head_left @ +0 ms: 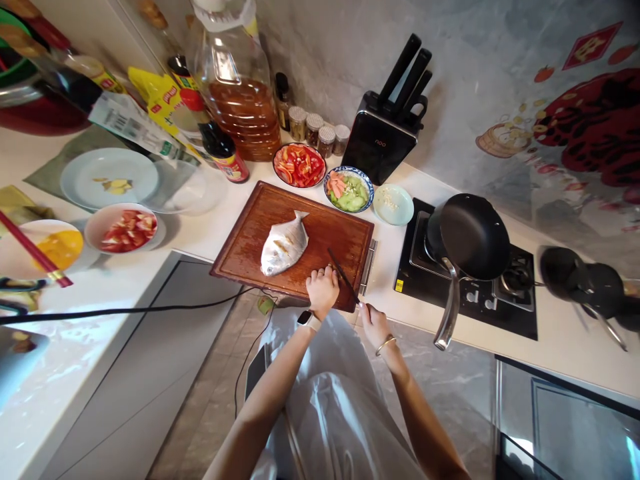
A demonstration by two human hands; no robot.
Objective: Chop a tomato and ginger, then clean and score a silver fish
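A whole silver fish (pixel 285 245) with a cut mark on its side lies on the wooden cutting board (pixel 250 230), its tail toward the wall. To the right of the fish, my left hand (pixel 323 290) rests on the front part of the board, fingers curled down and together. Whatever is under those fingers, if anything, is hidden. My right hand (pixel 375 325) is closed around the handle of a kitchen knife (pixel 343 272) at the board's front right corner. The dark blade slants over the board close beside my left fingers, apart from the fish.
Behind the board stand bowls of red peppers (pixel 300 165), sliced cucumber (pixel 350 192) and chopped garlic (pixel 393 203), plus a knife block (pixel 383 137). A frying pan (pixel 470 237) sits on the stove to the right. Bottles, a plate (pixel 75 180) and bowls crowd the left. A black cable (pixel 125 310) crosses the front.
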